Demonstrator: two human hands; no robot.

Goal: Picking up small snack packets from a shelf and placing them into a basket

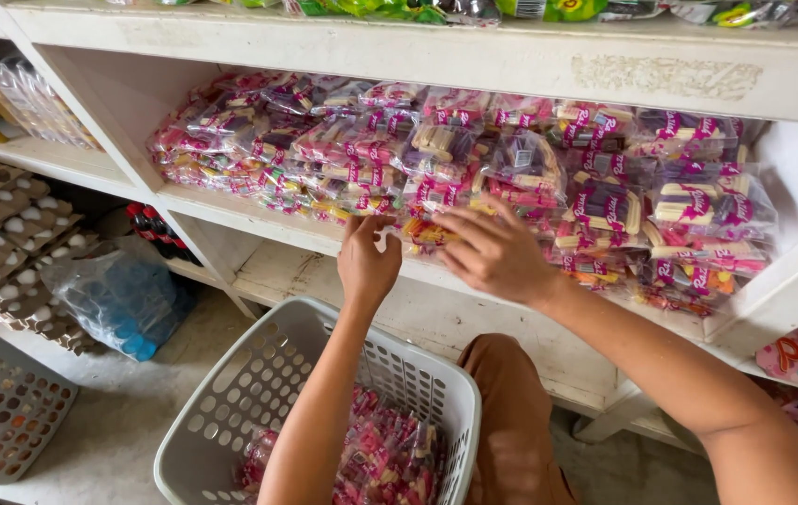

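The left hand (368, 262) reaches up from the six o'clock side and pinches, thumb against fingertips, the front edge of a clear plastic snack packet with pink and yellow print (390, 208) at the lip of the white painted wooden shelf (259, 220); the right hand (493, 252) lies open, fingers spread and pointing to ten o'clock, flat on the neighbouring packets just at three o'clock of it, seemingly pressing the heap so it does not slide off. The pinched packet sits in the front row, near the middle of the shelf edge; its long axis seems to run nine to three o'clock along the shelf, its near edge towards the person, though overlapping packets hide its outline. The packets (605, 201) are stacked in overlapping rows, faces forward, probably to keep them readable and reachable. At six o'clock, just below the hands, a grey perforated plastic laundry basket (231, 411) stands on the floor holding more pink-wrapped packets (390, 458), handy beneath the forearms. Towards nine o'clock lie grey cardboard egg trays (6, 243) and a clear bag of bottles with blue caps (123, 299).
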